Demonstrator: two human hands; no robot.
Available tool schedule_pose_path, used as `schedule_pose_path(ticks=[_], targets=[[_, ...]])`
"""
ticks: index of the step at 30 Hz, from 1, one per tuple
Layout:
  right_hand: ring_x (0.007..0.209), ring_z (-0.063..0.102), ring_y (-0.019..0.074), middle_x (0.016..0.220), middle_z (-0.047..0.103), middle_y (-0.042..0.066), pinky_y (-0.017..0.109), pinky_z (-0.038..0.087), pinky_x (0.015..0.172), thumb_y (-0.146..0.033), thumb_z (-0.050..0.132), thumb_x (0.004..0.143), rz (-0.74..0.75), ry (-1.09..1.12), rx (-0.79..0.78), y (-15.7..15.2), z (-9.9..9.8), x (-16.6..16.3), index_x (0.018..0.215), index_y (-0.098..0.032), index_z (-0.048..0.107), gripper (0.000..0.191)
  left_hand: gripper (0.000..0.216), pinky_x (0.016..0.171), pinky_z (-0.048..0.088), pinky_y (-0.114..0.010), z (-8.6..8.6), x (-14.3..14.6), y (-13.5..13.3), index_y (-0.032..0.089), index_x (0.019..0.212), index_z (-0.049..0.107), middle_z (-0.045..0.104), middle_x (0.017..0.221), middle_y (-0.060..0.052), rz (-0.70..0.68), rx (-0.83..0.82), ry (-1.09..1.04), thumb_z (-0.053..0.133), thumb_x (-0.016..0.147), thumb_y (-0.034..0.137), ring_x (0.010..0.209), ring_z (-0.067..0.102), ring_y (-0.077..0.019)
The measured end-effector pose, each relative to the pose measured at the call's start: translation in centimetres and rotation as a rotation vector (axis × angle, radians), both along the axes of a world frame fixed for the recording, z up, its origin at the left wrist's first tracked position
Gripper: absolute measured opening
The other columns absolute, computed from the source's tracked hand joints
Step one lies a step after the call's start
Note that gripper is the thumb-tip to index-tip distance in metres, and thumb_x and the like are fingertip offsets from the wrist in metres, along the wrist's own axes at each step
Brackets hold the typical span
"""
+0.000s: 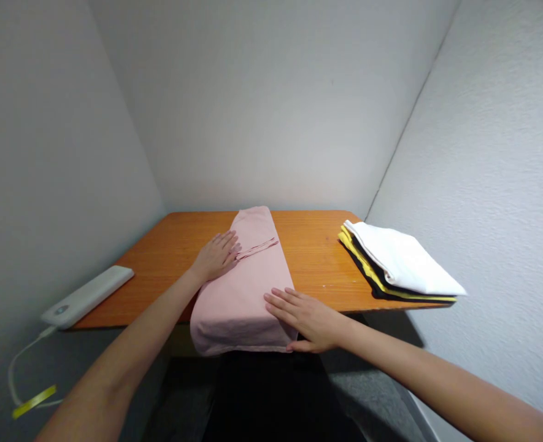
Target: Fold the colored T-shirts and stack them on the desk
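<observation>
A pink cloth garment [248,288], folded into a long strip, lies across the middle of the table, its near end hanging over the front edge. My left hand [218,253] rests flat on its left side, fingers stretched out beside a thin crease line of gathered fabric. On the near right part of the cloth lies my right hand [305,316], palm down, fingers extended and the thumb at the lower edge. Neither hand grips the fabric. Whether the garment is a shirt I cannot tell.
Folded white, yellow and black cloths [404,261] are stacked at the table's right end. A white power bank [89,298] with a cable sits at the left edge. The brown wooden table [317,264] stands between grey walls on three sides.
</observation>
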State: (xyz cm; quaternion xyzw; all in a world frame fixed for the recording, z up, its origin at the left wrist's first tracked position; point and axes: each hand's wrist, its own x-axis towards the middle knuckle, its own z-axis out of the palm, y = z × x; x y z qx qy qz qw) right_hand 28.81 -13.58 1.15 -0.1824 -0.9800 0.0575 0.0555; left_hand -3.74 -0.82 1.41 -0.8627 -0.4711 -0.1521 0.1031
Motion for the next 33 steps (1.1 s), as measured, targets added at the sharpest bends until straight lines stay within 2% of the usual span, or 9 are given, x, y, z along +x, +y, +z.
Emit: schedule_pose_path(ticks=[3, 6, 9, 11, 14, 17, 22, 28, 33], targets=[[0.147, 0.013, 0.0263, 0.160, 0.018, 0.013, 0.046, 0.016, 0.120, -0.037, 0.059, 0.086, -0.013, -0.048, 0.131, -0.6, -0.4, 2.4, 0.155, -0.014, 0.015, 0.085, 0.050, 0.120, 0.023, -0.043, 1.8, -1.9, -4.4, 0.012, 0.145, 0.041, 0.039, 0.153, -0.013, -0.223, 0.090, 0.068, 0.036, 0.098, 0.031, 0.144, 0.030, -0.0225], [0.146, 0.018, 0.0275, 0.159, 0.021, 0.013, 0.046, 0.023, 0.118, -0.026, 0.056, 0.087, -0.109, -0.045, 0.312, -0.5, -1.7, 4.3, 0.154, -0.013, 0.021, 0.076, 0.057, 0.119, 0.027, -0.041, 2.4, -4.3, -10.1, 0.016, 0.149, 0.034, 0.038, 0.154, -0.010, -0.316, 0.071, 0.144, 0.043, 0.094, 0.028, 0.144, 0.030, -0.0227], [0.143, 0.027, 0.0282, 0.156, 0.029, 0.014, 0.045, 0.032, 0.114, -0.015, 0.052, 0.088, -0.193, -0.012, 0.488, 0.0, -3.4, 4.6, 0.150, -0.012, 0.031, 0.066, 0.072, 0.119, 0.025, -0.041, 1.3, -6.1, -14.8, 0.015, 0.152, 0.026, 0.031, 0.158, -0.009, -0.366, 0.002, 0.284, 0.050, 0.085, 0.022, 0.145, 0.027, -0.0243], [0.140, 0.034, 0.0288, 0.152, 0.037, 0.015, 0.044, 0.037, 0.111, -0.007, 0.050, 0.087, -0.220, 0.005, 0.581, 0.4, -4.3, 3.9, 0.146, -0.012, 0.038, 0.061, 0.075, 0.120, 0.023, -0.039, -0.2, -6.8, -16.5, 0.016, 0.152, 0.026, 0.029, 0.158, -0.008, -0.343, 0.028, 0.354, 0.049, 0.081, 0.013, 0.146, 0.026, -0.0233], [0.130, 0.047, 0.0314, 0.142, 0.050, 0.019, 0.045, 0.046, 0.103, -0.005, 0.049, 0.086, -0.260, 0.042, 0.666, 1.0, -5.0, 2.1, 0.136, -0.010, 0.050, 0.050, 0.067, 0.119, 0.024, -0.036, -2.7, -7.1, -17.0, 0.024, 0.148, 0.035, 0.039, 0.154, -0.005, -0.270, 0.195, 0.372, 0.043, 0.086, 0.001, 0.143, 0.033, -0.0185], [0.123, 0.054, 0.0329, 0.130, 0.059, 0.021, 0.047, 0.048, 0.100, -0.007, 0.049, 0.088, -0.295, 0.082, 0.688, 1.2, -5.2, 0.5, 0.124, -0.009, 0.058, 0.037, 0.060, 0.113, 0.031, -0.033, -4.2, -6.7, -16.4, 0.033, 0.144, 0.041, 0.054, 0.143, -0.003, -0.210, 0.302, 0.339, 0.042, 0.092, 0.003, 0.132, 0.048, -0.0155], [0.133, 0.044, 0.0317, 0.139, 0.052, 0.019, 0.049, 0.044, 0.105, -0.007, 0.045, 0.091, -0.208, 0.136, 0.657, 0.4, -4.5, -0.1, 0.133, -0.014, 0.053, 0.043, 0.057, 0.108, 0.036, -0.028, -3.6, -5.6, -15.8, 0.034, 0.139, 0.047, 0.065, 0.130, -0.002, -0.191, 0.292, 0.286, 0.048, 0.092, 0.003, 0.119, 0.060, -0.0133], [0.139, 0.036, 0.0239, 0.149, 0.043, 0.008, 0.041, 0.040, 0.110, -0.017, 0.049, 0.096, 0.103, 0.113, 0.599, -1.5, -2.7, 0.9, 0.136, -0.026, 0.050, 0.041, 0.046, 0.112, 0.035, -0.030, -3.2, -5.9, -16.7, 0.031, 0.133, 0.053, 0.062, 0.134, -0.004, -0.370, 0.279, 0.183, 0.051, 0.093, 0.010, 0.126, 0.055, -0.0151], [0.135, 0.043, 0.0200, 0.141, 0.054, 0.006, 0.041, 0.043, 0.106, -0.019, 0.044, 0.098, 0.087, 0.204, 0.408, -4.0, -2.3, 1.6, 0.128, -0.024, 0.055, 0.032, 0.024, 0.106, 0.042, -0.034, -4.7, -5.8, -19.3, 0.025, 0.108, 0.062, 0.070, 0.121, -0.003, -0.363, 0.279, -0.078, 0.052, 0.093, 0.011, 0.117, 0.062, -0.0159]])
